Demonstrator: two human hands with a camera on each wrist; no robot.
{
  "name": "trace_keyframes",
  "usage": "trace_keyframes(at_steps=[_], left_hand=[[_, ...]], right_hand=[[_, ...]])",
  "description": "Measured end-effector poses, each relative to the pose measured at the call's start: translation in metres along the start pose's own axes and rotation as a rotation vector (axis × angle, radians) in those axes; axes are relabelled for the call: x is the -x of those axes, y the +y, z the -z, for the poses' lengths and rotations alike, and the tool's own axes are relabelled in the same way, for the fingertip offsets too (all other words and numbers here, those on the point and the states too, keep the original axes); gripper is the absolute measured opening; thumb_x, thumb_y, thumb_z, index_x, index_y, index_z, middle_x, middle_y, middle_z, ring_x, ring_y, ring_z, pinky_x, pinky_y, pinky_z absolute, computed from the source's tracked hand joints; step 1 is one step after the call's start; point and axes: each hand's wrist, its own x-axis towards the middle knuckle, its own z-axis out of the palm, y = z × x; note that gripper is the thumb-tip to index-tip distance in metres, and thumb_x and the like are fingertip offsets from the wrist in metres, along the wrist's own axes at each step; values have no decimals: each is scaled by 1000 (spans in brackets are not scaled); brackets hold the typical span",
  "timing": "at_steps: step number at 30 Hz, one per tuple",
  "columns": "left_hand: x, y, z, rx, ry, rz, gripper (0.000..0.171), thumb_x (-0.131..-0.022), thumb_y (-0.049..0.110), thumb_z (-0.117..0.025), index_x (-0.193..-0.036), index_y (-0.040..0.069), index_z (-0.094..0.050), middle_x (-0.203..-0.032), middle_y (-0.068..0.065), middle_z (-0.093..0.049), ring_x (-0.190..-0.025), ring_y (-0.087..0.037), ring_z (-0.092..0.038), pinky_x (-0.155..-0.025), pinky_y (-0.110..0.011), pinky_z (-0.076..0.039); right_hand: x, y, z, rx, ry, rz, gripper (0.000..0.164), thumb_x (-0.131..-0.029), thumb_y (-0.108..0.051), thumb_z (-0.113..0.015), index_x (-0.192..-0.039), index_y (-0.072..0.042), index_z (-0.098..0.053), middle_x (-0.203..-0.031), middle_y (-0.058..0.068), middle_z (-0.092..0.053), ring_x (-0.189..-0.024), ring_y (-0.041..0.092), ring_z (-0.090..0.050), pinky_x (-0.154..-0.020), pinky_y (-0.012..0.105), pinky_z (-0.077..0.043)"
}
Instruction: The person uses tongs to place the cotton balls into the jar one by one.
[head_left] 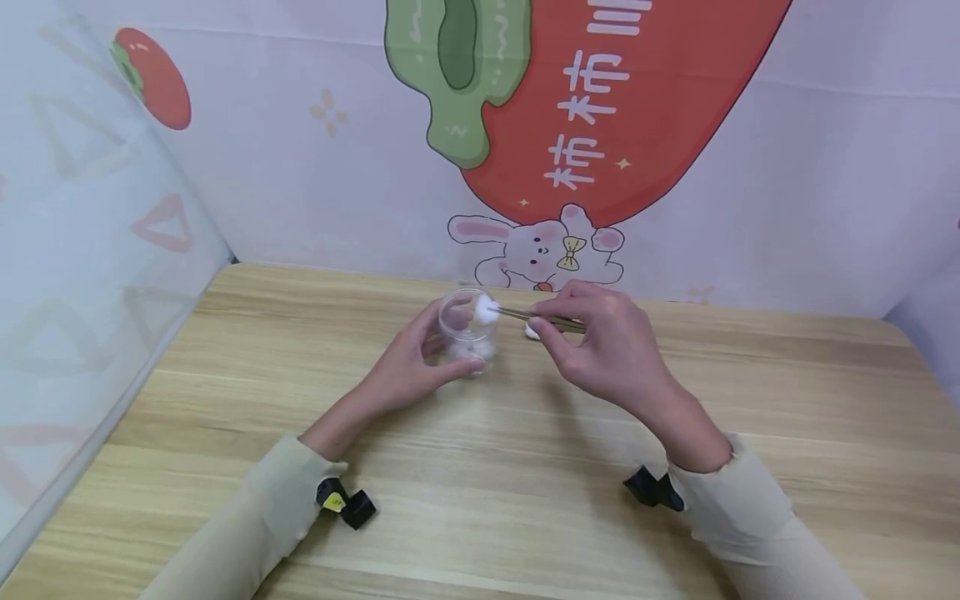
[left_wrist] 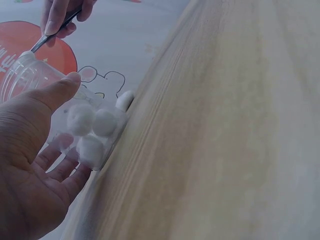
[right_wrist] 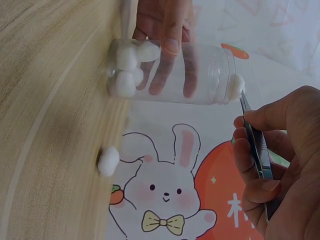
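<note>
A clear plastic jar (right_wrist: 200, 75) stands upright on the table with several white cotton balls (right_wrist: 126, 57) at its bottom. My left hand (head_left: 408, 358) grips the jar from its left side, thumb in front and fingers behind. In my right hand (head_left: 607, 342) a pair of metal tweezers (right_wrist: 257, 145) is pinched between thumb and fingers. The tweezer tips hold one cotton ball (head_left: 487, 309) at the jar's mouth, by the rim. Another loose cotton ball (right_wrist: 108, 161) lies on the table to the right of the jar, partly hidden behind my right hand in the head view.
The wooden table (head_left: 480, 500) reaches back to a printed cloth (head_left: 300, 167) with a rabbit and a red fruit. A pale patterned cloth (head_left: 75, 250) hangs along the left side. Small black devices (head_left: 654, 488) sit on both wrists.
</note>
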Motion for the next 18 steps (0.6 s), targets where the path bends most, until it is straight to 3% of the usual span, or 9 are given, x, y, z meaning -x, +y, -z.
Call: trace_keyframes(at_steps=[10, 18], left_hand=[[1, 1, 1, 11, 6, -3, 83, -86, 20, -90, -153, 42, -45, -144, 0, -60, -139, -23, -62, -120, -41, -51], [-1, -1, -2, 15, 3, -11, 82, -86, 20, -90, -152, 42, -46, -141, 0, -61, -138, -23, -63, -120, -40, -52]], right_hand=[[-1, -1, -2, 2, -12, 15, 14, -94, -18, -79, -107, -14, -85, -91, 2, -76, -88, 18, -71, -73, 36, -56], [1, 1, 0, -15, -15, 0, 15, -94, -17, -79, -108, -14, -84, -91, 1, -76, -88, 17, -70, -74, 37, -55]])
